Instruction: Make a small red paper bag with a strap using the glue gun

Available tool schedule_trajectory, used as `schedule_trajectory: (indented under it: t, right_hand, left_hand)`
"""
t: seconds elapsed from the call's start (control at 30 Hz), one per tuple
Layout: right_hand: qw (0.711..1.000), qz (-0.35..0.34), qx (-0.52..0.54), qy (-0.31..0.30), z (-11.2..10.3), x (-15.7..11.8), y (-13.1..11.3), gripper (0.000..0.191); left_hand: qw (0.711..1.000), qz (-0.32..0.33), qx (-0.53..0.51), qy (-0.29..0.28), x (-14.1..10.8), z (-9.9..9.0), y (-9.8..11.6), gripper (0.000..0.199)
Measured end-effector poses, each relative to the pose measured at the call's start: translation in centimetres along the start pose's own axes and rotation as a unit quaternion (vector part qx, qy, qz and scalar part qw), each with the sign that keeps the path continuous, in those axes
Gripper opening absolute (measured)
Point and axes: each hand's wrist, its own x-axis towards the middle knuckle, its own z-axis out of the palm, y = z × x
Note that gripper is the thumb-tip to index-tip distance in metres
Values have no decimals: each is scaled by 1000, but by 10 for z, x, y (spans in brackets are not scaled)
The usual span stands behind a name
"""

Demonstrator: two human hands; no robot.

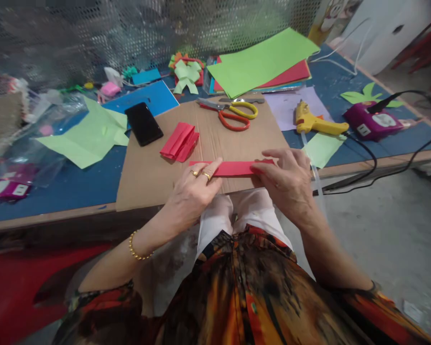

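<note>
A narrow red paper strip (235,168) lies level at the front edge of a brown cardboard sheet (147,177). My left hand (197,184) presses on its left part with the fingers, two rings showing. At the strip's right end, my right hand (285,179) pinches the paper between thumb and fingers. Just beyond my left hand sits a small stack of folded red paper (180,142). Scissors (233,115) with one red and one yellow handle rest open-bladed farther back on the cardboard.
A black phone (143,123) overlaps the cardboard's left edge. To the right are a yellow glue gun (319,122) and a purple power socket (373,122) with black cables. Green sheets (262,62) lie at the back, beside a green paper cutout (187,76). Plastic bags cover the left side.
</note>
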Motion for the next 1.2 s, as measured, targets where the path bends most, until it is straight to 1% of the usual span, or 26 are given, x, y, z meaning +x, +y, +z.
schedule_trajectory:
  t: [0.03, 0.1, 0.17, 0.23, 0.3, 0.33, 0.4, 0.5, 0.63, 0.73, 0.8, 0.93, 1.07, 1.2]
  right_hand:
    - [1000, -13, 2, -7, 0, -1, 1, 13]
    - [1000, -25, 13, -13, 0, -2, 1, 14]
    - [999, -28, 27, -28, -1, -3, 0, 16]
    - [997, -31, 38, -51, -4, -3, -1, 20]
    - [996, -37, 40, -69, -7, -4, -1, 24]
    - [996, -39, 36, -69, -8, -4, -1, 26]
    - [997, -37, 29, -64, -10, -5, 0, 29]
    - [997, -35, 25, -59, -13, -7, 2, 27]
    - [997, -62, 9, -43, -18, -7, 1, 18]
    - [997, -59, 6, -44, -19, -6, -3, 17]
    - [998, -40, -11, -50, -20, -7, -5, 19]
    - [996, -3, -34, -84, -23, -7, -8, 21]
    - [995, 6, -21, -95, -23, -3, -10, 22]
    - [996, -2, -3, -84, -18, -1, -15, 21]
  left_hand:
    - [1000, -10, -27, 5, -4, -5, -2, 18]
    - [996, -60, -63, 31, -14, -15, -7, 15]
    - [988, -123, -67, 61, -22, -22, -12, 18]
    - [985, -147, -64, 60, -26, -24, -17, 26]
    - [988, -131, -71, 33, -27, -20, -20, 33]
    - [990, -115, -76, 16, -26, -17, -21, 34]
    - [993, -84, -82, -11, -25, -11, -21, 31]
    - [994, -61, -84, -25, -24, -8, -19, 24]
    - [995, -70, -70, -33, -24, -15, -12, 19]
    - [996, -73, -44, -40, -18, -15, -9, 23]
    - [996, -73, -40, -45, -13, -12, -9, 24]
    - [991, -81, -85, -60, -3, -5, -9, 19]
    - [989, -87, -102, -64, 4, 0, -8, 14]
    - [987, -84, -117, -69, 14, 7, -1, 15]
